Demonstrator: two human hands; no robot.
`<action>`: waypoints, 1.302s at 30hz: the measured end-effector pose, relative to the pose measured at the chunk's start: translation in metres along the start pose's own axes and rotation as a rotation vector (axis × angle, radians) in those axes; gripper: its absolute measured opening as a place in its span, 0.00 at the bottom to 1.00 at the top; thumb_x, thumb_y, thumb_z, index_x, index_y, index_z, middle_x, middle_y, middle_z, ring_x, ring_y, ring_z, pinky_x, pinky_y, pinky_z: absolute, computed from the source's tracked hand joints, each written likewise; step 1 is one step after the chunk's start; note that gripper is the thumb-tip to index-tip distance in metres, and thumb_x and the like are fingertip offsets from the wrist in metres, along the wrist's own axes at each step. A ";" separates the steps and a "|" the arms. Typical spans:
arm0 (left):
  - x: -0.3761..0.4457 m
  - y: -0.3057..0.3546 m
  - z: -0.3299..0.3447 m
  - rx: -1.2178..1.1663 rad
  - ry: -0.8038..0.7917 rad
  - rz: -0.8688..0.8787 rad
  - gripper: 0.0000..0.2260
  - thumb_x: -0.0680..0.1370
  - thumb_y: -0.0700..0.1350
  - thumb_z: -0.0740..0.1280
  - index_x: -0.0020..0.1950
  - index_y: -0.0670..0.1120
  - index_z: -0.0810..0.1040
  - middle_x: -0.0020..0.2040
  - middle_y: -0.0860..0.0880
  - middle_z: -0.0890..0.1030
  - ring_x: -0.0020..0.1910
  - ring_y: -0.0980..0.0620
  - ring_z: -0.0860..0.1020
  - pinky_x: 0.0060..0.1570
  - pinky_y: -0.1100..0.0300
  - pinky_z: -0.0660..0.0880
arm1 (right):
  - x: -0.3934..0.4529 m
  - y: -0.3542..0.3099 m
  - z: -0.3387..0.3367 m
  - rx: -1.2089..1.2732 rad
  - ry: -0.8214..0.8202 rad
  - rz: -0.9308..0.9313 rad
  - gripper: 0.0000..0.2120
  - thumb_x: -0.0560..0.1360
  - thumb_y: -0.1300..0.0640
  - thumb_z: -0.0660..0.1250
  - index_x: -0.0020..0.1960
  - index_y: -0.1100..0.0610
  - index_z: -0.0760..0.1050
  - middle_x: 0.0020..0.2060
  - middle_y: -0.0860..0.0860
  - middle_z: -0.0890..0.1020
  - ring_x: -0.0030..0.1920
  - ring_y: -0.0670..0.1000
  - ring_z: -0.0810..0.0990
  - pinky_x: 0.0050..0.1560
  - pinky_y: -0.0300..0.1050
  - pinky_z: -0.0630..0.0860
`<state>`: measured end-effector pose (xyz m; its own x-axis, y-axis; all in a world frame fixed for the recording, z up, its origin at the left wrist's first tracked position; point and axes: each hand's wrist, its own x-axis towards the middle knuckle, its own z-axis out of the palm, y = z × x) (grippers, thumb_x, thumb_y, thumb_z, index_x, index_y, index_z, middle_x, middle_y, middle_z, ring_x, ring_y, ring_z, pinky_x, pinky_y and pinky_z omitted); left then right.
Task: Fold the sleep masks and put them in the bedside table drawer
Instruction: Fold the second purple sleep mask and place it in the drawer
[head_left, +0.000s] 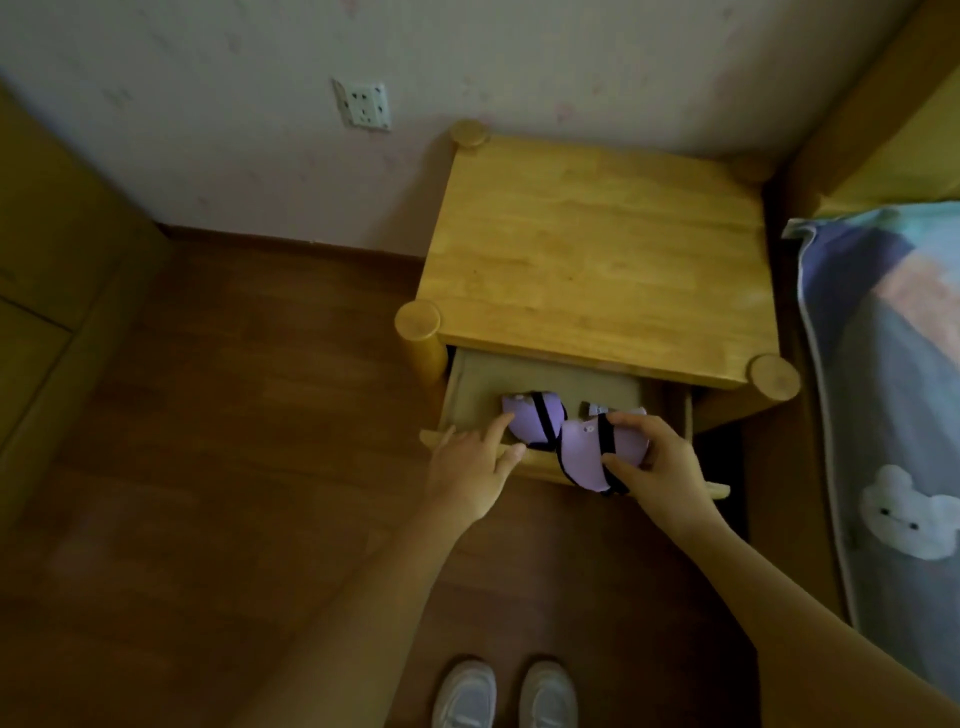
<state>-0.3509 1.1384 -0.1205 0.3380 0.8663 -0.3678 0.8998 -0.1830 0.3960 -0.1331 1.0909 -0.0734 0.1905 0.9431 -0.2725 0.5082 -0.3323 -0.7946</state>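
Two purple sleep masks, each wrapped by its black strap. One folded mask (535, 418) lies inside the open drawer (478, 387) of the wooden bedside table (597, 260); the left hand (470, 470) touches it with fingers apart. The right hand (662, 462) has its fingers clamped on the second mask (592, 457), above the drawer's near edge.

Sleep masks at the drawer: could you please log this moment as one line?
drawer: open | first mask: inside, left hand touching | second mask: folded, gripped by right hand over front edge
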 end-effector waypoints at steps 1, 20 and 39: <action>0.002 0.003 0.001 0.022 0.010 -0.010 0.24 0.81 0.60 0.47 0.75 0.52 0.58 0.58 0.47 0.80 0.57 0.45 0.75 0.60 0.52 0.65 | -0.001 0.004 0.000 0.016 0.005 0.013 0.22 0.71 0.66 0.71 0.62 0.53 0.74 0.57 0.48 0.76 0.60 0.51 0.76 0.58 0.52 0.78; 0.016 0.026 0.018 0.509 -0.070 -0.118 0.09 0.79 0.49 0.62 0.49 0.46 0.78 0.35 0.49 0.80 0.33 0.50 0.79 0.30 0.62 0.60 | 0.012 0.041 0.004 0.242 0.009 0.082 0.18 0.71 0.68 0.70 0.56 0.51 0.76 0.56 0.49 0.78 0.57 0.49 0.78 0.57 0.48 0.78; 0.030 0.021 0.072 0.126 0.146 -0.148 0.16 0.82 0.56 0.52 0.64 0.51 0.71 0.42 0.52 0.81 0.36 0.54 0.77 0.26 0.62 0.59 | 0.083 0.090 0.016 0.152 0.086 0.125 0.18 0.71 0.72 0.66 0.56 0.54 0.74 0.55 0.51 0.75 0.52 0.48 0.77 0.44 0.33 0.75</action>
<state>-0.3025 1.1269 -0.1838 0.1644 0.9444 -0.2848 0.9671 -0.0975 0.2349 -0.0848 1.1393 -0.1760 0.3181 0.8879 -0.3322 0.3445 -0.4347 -0.8321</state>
